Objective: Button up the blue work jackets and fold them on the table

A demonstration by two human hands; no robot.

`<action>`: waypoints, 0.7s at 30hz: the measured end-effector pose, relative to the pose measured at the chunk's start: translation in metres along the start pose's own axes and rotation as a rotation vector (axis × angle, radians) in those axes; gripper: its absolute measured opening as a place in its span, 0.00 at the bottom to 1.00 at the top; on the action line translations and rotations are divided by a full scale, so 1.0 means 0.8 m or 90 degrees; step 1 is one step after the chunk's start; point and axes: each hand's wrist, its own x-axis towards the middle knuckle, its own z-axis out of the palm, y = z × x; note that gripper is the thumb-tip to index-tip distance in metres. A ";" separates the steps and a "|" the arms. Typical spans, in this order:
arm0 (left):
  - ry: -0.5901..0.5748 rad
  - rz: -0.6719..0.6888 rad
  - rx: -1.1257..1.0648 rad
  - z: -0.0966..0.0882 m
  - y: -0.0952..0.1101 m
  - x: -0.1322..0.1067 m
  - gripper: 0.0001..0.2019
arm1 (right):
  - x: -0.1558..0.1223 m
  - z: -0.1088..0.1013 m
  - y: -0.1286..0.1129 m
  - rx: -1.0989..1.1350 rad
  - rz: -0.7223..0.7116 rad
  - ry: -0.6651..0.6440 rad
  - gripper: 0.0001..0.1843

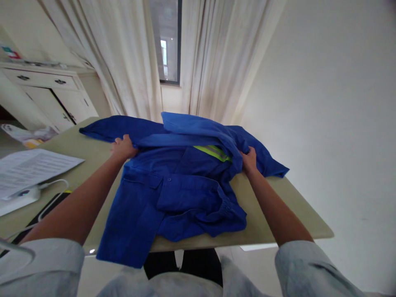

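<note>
At 9 o'clock on the table [309,222]: printed papers [40,169], white cable [63,180] just beside them, toward 8. Near 10, beyond the table: white cabinet [48,97] with two dark drawer handles. Left hand [123,147] at 9 o'clock, nearer the centre; fingers clamped on the garment's edge, at the base of one sleeve [114,126]. That sleeve lies out toward 10.

Blue garment [188,194] on the table, centre to 6 o'clock, rumpled; one flat panel overhangs the near table edge at 7. Window [168,41] between 11 and 12, curtains [123,45] either side. Paler blue fold [192,123] across the garment's upper part, toward 12. Yellow-green stripe [213,152] with grey band, exposed beneath it. Right hand [250,160] at 3 o'clock, clamped on bunched cloth of the garment; second sleeve [269,159] beyond it, tip between 3 and 4. Bare wall [340,123] farthest right.
</note>
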 end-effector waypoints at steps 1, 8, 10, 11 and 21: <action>-0.025 0.004 0.045 0.010 0.001 -0.004 0.44 | 0.002 -0.005 0.007 -0.050 0.003 0.041 0.36; -0.121 0.423 0.006 0.101 0.124 -0.021 0.38 | -0.043 0.045 -0.031 -0.307 -0.322 -0.258 0.47; -0.194 0.419 0.042 0.126 0.152 -0.028 0.48 | -0.065 0.068 -0.048 -0.493 -0.375 -0.413 0.46; -0.220 0.394 0.058 0.137 0.159 -0.032 0.51 | -0.073 0.076 -0.054 -0.568 -0.390 -0.471 0.39; -0.093 0.328 0.032 0.143 0.144 -0.014 0.56 | 0.052 -0.038 -0.033 0.001 -0.262 0.099 0.22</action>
